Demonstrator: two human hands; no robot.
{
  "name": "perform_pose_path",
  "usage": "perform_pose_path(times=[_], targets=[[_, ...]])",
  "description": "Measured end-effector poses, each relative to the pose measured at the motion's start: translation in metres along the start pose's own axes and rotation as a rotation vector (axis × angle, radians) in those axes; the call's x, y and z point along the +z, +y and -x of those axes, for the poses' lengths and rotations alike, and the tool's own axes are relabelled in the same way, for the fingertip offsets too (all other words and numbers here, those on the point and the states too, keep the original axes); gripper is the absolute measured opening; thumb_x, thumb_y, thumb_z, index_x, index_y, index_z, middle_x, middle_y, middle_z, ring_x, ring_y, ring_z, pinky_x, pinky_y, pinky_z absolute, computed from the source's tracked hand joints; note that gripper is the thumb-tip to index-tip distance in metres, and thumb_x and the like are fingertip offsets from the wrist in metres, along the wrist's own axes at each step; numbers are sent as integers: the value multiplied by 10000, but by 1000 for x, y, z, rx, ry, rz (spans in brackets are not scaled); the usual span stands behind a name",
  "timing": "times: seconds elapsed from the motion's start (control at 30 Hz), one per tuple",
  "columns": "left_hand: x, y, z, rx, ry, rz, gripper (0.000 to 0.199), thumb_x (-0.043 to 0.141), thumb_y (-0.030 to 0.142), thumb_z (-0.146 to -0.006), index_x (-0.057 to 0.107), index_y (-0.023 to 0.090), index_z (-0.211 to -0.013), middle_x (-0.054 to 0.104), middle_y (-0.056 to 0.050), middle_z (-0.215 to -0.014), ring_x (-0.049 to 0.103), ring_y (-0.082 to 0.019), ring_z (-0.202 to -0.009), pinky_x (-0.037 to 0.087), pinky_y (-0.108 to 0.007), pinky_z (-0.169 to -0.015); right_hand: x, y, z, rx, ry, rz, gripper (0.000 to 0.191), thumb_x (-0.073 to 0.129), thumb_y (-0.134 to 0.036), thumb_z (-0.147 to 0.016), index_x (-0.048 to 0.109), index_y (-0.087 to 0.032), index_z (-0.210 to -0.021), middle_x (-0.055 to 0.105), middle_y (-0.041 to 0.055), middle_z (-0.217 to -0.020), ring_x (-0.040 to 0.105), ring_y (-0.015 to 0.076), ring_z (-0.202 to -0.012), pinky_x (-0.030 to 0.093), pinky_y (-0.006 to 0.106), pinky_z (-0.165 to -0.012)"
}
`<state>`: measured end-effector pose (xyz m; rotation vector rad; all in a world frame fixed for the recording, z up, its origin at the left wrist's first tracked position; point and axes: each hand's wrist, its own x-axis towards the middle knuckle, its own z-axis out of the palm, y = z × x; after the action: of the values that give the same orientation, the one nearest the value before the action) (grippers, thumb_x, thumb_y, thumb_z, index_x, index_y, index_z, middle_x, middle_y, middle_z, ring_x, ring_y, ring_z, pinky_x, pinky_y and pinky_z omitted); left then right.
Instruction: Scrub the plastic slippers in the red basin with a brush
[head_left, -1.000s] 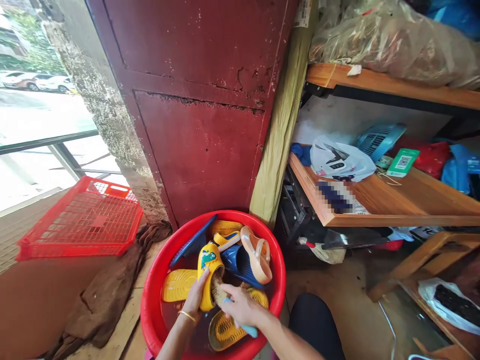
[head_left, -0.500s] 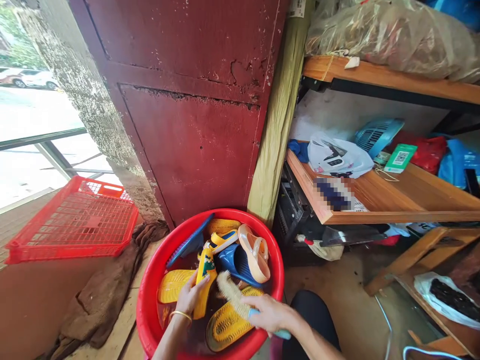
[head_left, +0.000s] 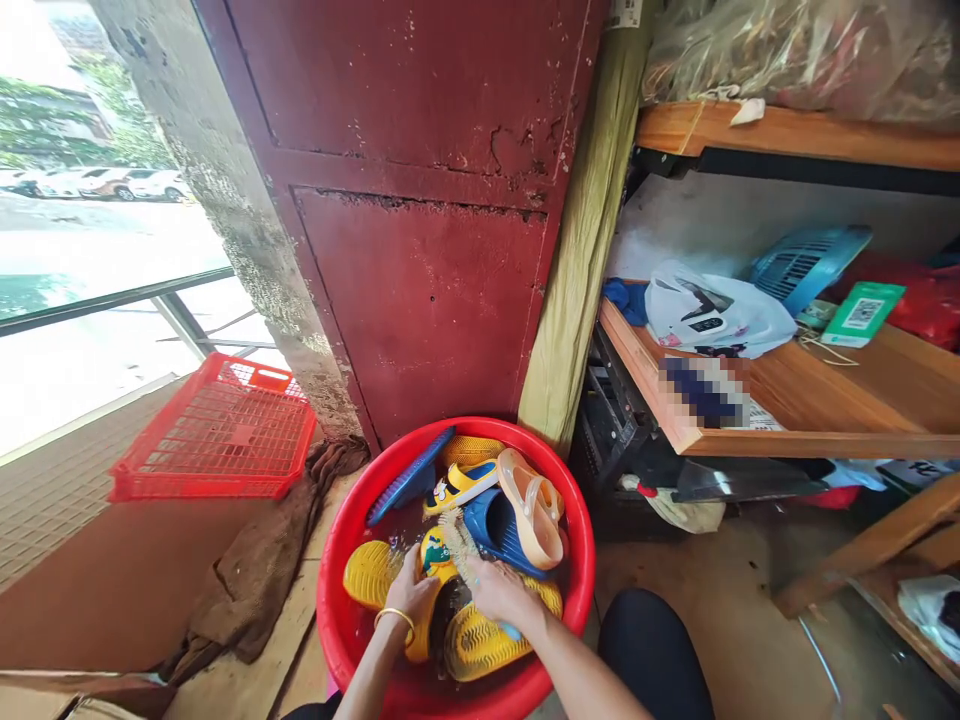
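Note:
A red basin (head_left: pixel 581 600) of water holds several slippers. My left hand (head_left: pixel 409 592), with a bangle at the wrist, is closed around a yellow slipper (head_left: pixel 420 640) that has a green and blue patch on its strap. In my right hand (head_left: pixel 499 592) is a scrubbing brush (head_left: pixel 457 535) with pale bristles and a light blue handle; its bristles meet the slipper's strap. Near my right hand a yellow slipper (head_left: pixel 480 645) lies in the water. Behind are a blue slipper (head_left: pixel 502 530), a peach sandal (head_left: pixel 531 505) and another blue slipper (head_left: pixel 412 480) leaning on the rim.
A red plastic crate (head_left: pixel 225 430) stands to the left, beside a brown cloth (head_left: pixel 255 580). A maroon door (head_left: pixel 427 330) rises behind the basin. To the right are a wooden shelf (head_left: pixel 810 442) with bags and my knee (head_left: pixel 656 655).
My right hand has brought the brush up and left onto the slipper's strap. The held slipper sits lower in the water, and splashes show around it. The view has shifted left.

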<state>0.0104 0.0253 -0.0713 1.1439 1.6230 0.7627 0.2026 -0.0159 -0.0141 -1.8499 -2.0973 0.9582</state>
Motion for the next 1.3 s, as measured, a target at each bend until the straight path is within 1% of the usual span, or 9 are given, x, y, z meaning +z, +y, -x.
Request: perform_pose_path(times=[0.13, 0.2, 0.3, 0.43, 0.63, 0.77, 0.97, 1.13, 1.3], targets=[[-8, 1, -6, -8, 96, -73, 572, 638, 324, -747, 558, 164, -1290, 605, -263, -1457, 519, -381, -1430, 370, -441, -1170, -5, 4, 17, -16, -123, -49, 477, 512, -164, -860, 717, -257, -1281, 807, 64, -927, 750, 226, -666, 549, 298, -625], [-8, 2, -6, 13, 95, -102, 680, 674, 447, -749, 530, 137, -1338, 596, -299, -1449, 511, -414, -1429, 369, -474, -1166, 0, 6, 30, -17, -134, -95, 491, 496, -208, -895, 680, -296, -1341, 807, 27, -928, 733, 197, -616, 543, 276, -606], [-5, 3, -2, 18, 75, -156, 912, 745, 564, -677, 483, 79, -1404, 616, -344, -1392, 561, -470, -1360, 404, -518, -1121, 14, 12, 44, -50, -62, -154, 546, 537, -236, -898, 632, -293, -1433, 795, 62, -1132, 772, 242, -936, 567, 304, -811], [-8, 10, 7, 57, 50, 6, 880, 803, 545, -617, 554, 141, -1359, 726, -217, -1259, 660, -401, -1241, 468, -459, -1074, 21, 21, 48, -61, 59, -137, 595, 536, -212, -903, 590, -239, -1495, 716, 108, -1349, 676, 277, -1232, 499, 348, -1042], [-19, 32, 29, 217, 29, 237, 837, 864, 442, -599, 579, 183, -1343, 647, -165, -1412, 592, -361, -1331, 437, -442, -1141, 1, 28, 40, -12, 247, -114, 588, 503, -233, -940, 553, -281, -1524, 712, 77, -1365, 657, 265, -1256, 469, 380, -1104], [-19, 48, 41, 248, 1, 296, 730, 884, 399, -570, 631, 207, -1227, 720, -105, -1218, 657, -349, -1185, 520, -436, -1035, 5, 24, 40, -94, 384, -117, 600, 461, -236, -973, 485, -217, -1573, 677, 116, -1414, 647, 259, -1272, 485, 369, -1102], [-20, 66, 44, 305, 108, 414, 677, 885, 407, -555, 617, 254, -1158, 699, -11, -1044, 657, -242, -942, 553, -329, -867, 22, 31, 55, -77, 235, -196, 616, 535, -198, -923, 532, -230, -1538, 644, 94, -1462, 633, 281, -1306, 450, 405, -1152], [-24, 71, 42, 387, 221, 437, 706, 873, 439, -603, 571, 267, -1217, 666, -30, -1138, 641, -257, -1027, 536, -351, -928, 37, 43, 65, -36, 272, -316, 609, 549, -203, -940, 510, -216, -1548, 624, 96, -1484, 607, 269, -1338, 433, 409, -1166], [-25, 65, 43, 751, 277, 133, 456, 802, 379, -719, 618, 261, -1119, 636, -123, -1342, 562, -341, -1304, 399, -458, -1161, 46, 41, 67, -101, 338, -326, 622, 541, -164, -939, 493, -224, -1557, 605, 90, -1505, 578, 258, -1374, 414, 420, -1192]])
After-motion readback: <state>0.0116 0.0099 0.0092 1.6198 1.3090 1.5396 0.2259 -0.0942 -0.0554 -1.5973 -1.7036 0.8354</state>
